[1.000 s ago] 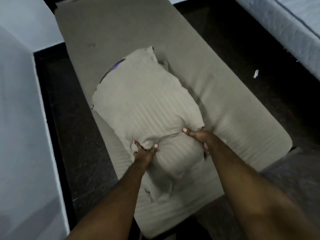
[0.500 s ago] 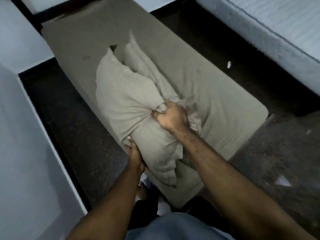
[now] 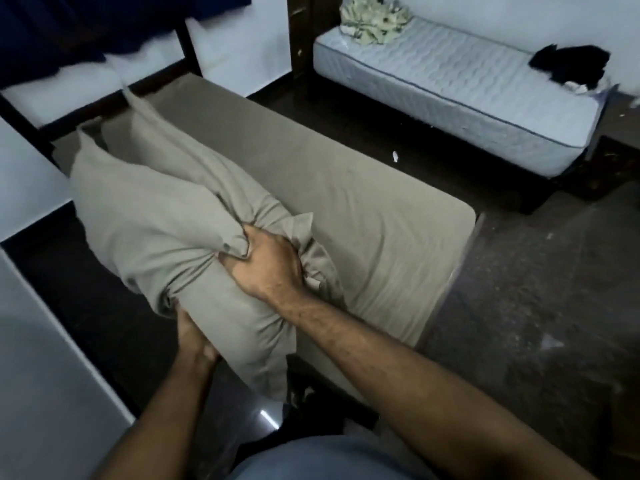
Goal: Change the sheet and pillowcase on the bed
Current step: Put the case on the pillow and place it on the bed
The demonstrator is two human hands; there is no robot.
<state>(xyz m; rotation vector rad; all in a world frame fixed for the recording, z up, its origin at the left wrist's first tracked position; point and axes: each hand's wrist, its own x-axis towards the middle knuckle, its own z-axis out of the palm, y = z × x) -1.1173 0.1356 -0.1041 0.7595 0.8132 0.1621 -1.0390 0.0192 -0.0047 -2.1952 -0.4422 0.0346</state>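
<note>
Right hand (image 3: 268, 268) clutches the bunched pillowcase (image 3: 156, 216); left hand (image 3: 192, 336) grips its lower end, above the sheeted bed's (image 3: 381, 230) near edge; bare mattress (image 3: 450, 88) beyond.

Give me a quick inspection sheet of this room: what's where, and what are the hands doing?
Surface: bed covered by a taupe sheet.
Job's things: pillow in a taupe pillowcase, lifted off the bed.
Clutter: crumpled floral cloth and black garment on the bare mattress; paper scrap on the dark floor.
Hands: right hand grips bunched pillowcase fabric; left hand holds the pillow's lower edge.
Cables: nothing seen.
Surroundings: pale walls, dark bed frame.
</note>
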